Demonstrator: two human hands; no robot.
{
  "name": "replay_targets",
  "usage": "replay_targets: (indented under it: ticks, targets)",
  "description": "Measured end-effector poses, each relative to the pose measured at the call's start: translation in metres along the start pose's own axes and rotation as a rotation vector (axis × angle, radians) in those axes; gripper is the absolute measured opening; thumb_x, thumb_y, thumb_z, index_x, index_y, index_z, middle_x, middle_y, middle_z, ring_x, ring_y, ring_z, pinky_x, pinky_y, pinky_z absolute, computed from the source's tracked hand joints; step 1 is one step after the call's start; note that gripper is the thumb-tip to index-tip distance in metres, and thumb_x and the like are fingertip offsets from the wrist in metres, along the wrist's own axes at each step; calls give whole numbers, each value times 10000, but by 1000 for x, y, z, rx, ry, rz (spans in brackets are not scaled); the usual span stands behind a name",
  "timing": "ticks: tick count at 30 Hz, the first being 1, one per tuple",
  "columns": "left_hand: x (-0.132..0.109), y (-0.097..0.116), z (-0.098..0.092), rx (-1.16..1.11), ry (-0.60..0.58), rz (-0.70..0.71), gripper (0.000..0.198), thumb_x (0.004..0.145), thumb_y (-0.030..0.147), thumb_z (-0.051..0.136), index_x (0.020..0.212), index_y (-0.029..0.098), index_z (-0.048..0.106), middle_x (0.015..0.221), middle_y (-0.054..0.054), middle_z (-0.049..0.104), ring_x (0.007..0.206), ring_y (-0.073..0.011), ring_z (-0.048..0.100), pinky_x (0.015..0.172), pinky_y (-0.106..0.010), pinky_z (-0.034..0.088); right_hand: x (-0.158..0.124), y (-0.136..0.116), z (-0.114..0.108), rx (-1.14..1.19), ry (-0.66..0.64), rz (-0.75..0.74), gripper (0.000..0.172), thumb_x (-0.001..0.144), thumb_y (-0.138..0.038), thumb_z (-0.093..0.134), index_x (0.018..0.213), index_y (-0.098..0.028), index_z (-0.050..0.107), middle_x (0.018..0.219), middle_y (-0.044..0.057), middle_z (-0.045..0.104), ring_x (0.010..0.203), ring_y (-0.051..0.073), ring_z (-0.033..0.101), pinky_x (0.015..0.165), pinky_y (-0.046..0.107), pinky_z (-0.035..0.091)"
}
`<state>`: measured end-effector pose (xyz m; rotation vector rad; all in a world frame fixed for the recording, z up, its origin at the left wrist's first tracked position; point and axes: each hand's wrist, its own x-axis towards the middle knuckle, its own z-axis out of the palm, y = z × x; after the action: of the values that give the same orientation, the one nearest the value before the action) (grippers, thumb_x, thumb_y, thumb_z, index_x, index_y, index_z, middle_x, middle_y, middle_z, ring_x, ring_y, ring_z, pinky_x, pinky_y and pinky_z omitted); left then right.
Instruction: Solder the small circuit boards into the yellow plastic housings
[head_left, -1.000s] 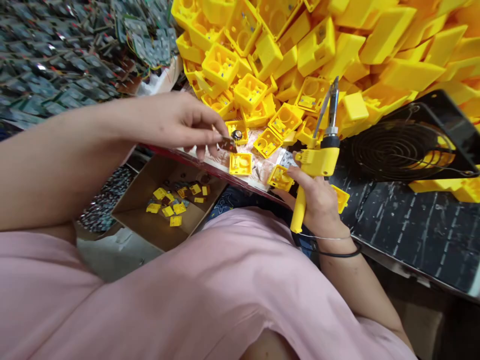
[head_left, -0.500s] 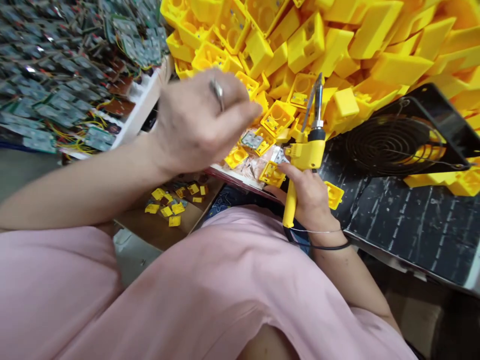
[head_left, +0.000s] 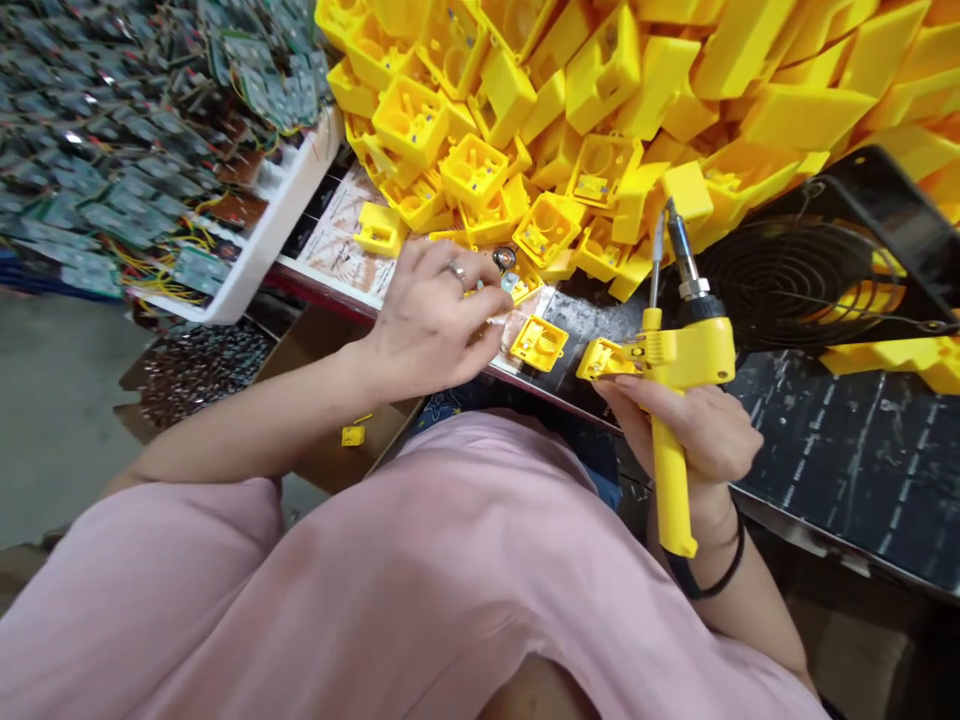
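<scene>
My right hand point(head_left: 701, 430) is wrapped round a yellow soldering gun point(head_left: 682, 365), its metal tip pointing up and away from me. The thumb and fingertips of that hand also touch a small yellow plastic case point(head_left: 606, 358) at the table's front edge. My left hand point(head_left: 442, 315), with a ring on one finger, is low over the work area with fingers bent together. Whatever lies between its fingertips is too small to make out. Just right of them sits another open yellow case point(head_left: 538, 343). A round dark part point(head_left: 504, 258) shows beyond the left fingers.
Yellow cases point(head_left: 600, 75) are heaped at the back. A white foam tray point(head_left: 281, 220) of wired circuit boards point(head_left: 97, 180) stands at left. A black fan point(head_left: 795, 265) is at right on the dark tabletop point(head_left: 847, 460). Below the edge is a cardboard box point(head_left: 322, 450).
My left hand has come down from its raised position to the work area. My right hand has moved right with the soldering gun, and a yellow case now lies at its fingertips.
</scene>
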<state>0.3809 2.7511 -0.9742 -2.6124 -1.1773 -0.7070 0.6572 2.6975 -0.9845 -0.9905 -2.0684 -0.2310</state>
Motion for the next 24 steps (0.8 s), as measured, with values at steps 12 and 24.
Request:
replay_targets:
  ticks: [12, 24]
  targets:
    - [16, -13, 24, -114, -236, -21, 231, 1008, 267, 486, 877, 209, 668, 1064, -17, 709, 1102, -262, 645, 1016, -509, 446, -9, 5, -8, 55, -84, -31, 145, 887, -82, 764, 954, -206, 732, 549, -78, 459, 507, 70, 479, 620, 219, 461]
    - [26, 5, 10, 309, -289, 149, 323, 973, 262, 531, 670, 169, 596, 740, -64, 623, 887, -248, 640, 766, -433, 482, -1, -1, -5, 80, -64, -69, 204, 851, -13, 761, 943, -190, 716, 572, -83, 450, 525, 63, 477, 632, 217, 455]
